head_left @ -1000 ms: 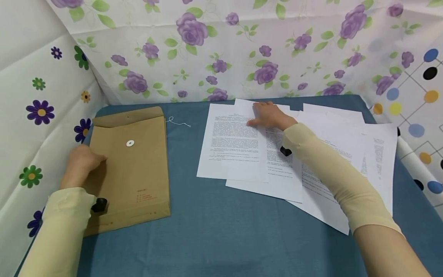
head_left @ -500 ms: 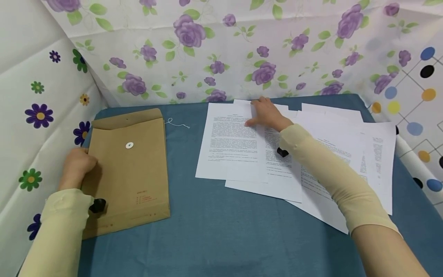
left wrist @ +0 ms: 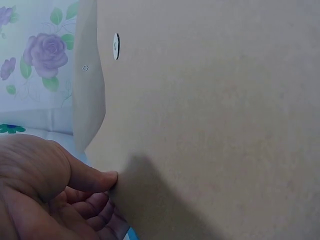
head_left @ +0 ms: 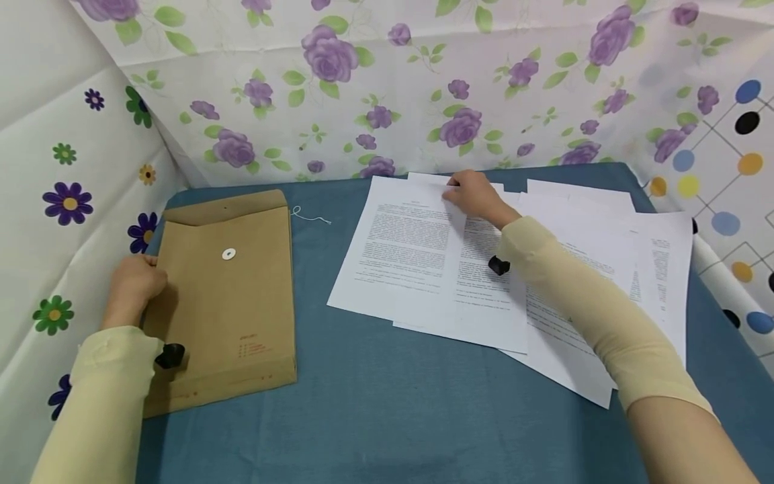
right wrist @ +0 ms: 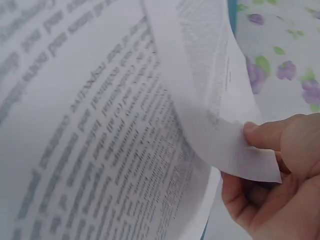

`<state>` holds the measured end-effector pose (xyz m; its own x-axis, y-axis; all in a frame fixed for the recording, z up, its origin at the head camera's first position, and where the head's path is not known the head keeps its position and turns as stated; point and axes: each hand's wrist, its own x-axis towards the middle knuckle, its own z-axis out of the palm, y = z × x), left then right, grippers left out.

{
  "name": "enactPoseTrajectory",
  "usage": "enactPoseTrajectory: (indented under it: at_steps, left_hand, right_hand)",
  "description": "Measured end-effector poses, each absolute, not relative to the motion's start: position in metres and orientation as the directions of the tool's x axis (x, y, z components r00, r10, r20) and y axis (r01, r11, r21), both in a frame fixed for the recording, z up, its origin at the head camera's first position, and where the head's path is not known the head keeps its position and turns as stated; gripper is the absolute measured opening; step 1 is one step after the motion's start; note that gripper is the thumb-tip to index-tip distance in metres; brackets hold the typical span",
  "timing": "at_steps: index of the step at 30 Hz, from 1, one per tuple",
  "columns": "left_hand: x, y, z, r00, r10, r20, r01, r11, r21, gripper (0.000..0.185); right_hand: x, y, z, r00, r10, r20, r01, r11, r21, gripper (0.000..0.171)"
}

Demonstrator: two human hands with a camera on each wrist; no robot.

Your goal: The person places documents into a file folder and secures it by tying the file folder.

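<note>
a blue-clothed table [head_left: 387,417] sits boxed in by floral-print sheets [head_left: 375,87], with a dotted panel [head_left: 725,154] at right.

A makeshift desk set up for paperwork, screened off rather than placed in a furnished office: a table under a blue cloth [head_left: 375,417] is boxed in on three sides by hung sheets, purple roses on white at the back [head_left: 387,87], scattered daisies on the left [head_left: 60,168] and coloured dots on a line grid at the right [head_left: 725,175]. On the cloth lie a brown string-tie document envelope [head_left: 236,302] and a fan of overlapping printed pages [head_left: 544,269], the stuff of filing and office work. No other furniture or room fittings can be seen past the patterned sheets.
</note>
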<state>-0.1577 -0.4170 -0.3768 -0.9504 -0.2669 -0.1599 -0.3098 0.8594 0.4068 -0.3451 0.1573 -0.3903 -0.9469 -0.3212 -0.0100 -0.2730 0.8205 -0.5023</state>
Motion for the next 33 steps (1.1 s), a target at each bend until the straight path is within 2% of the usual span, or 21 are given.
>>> enactPoseTrajectory:
  at_steps: [2, 4, 8, 11, 14, 16, 23, 33]
  left_hand:
    - [-0.159, -0.416, -0.378, -0.955, -0.259, -0.142, -0.295, 0.863, 0.409, 0.045]
    - [-0.161, -0.417, -0.38, -0.961, -0.252, -0.115, -0.277, 0.866, 0.416, 0.05]
    - [-0.165, -0.417, -0.383, -0.966, -0.254, -0.043, -0.247, 0.865, 0.437, 0.026]
    - [-0.167, -0.415, -0.382, -0.966, -0.258, -0.021, -0.24, 0.861, 0.448, 0.024]
    - [-0.168, -0.411, -0.379, -0.964, -0.264, -0.031, -0.248, 0.85, 0.465, 0.042]
    - [-0.169, -0.407, -0.377, -0.963, -0.268, -0.037, -0.253, 0.842, 0.476, 0.048]
    - [-0.175, -0.397, -0.372, -0.964, -0.266, -0.017, -0.24, 0.841, 0.486, 0.044]
    - [-0.188, -0.381, -0.366, -0.973, -0.231, 0.005, -0.195, 0.834, 0.516, 0.048]
  right_hand:
    - [-0.344, 0.163, -0.388, -0.945, -0.324, -0.041, -0.256, 0.815, -0.519, 0.03]
    - [-0.341, 0.17, -0.386, -0.942, -0.325, -0.086, -0.229, 0.808, -0.543, 0.031]
    - [-0.332, 0.185, -0.379, -0.928, -0.32, -0.192, -0.134, 0.766, -0.629, 0.033]
    - [-0.325, 0.195, -0.375, -0.918, -0.314, -0.244, -0.066, 0.727, -0.684, 0.033]
    - [-0.32, 0.207, -0.373, -0.914, -0.316, -0.255, -0.041, 0.697, -0.716, 0.033]
    - [-0.316, 0.214, -0.371, -0.913, -0.321, -0.253, -0.04, 0.686, -0.727, 0.033]
    - [-0.302, 0.236, -0.363, -0.903, -0.346, -0.254, -0.032, 0.645, -0.764, 0.035]
    - [-0.283, 0.264, -0.359, -0.904, -0.347, -0.249, -0.007, 0.596, -0.803, 0.025]
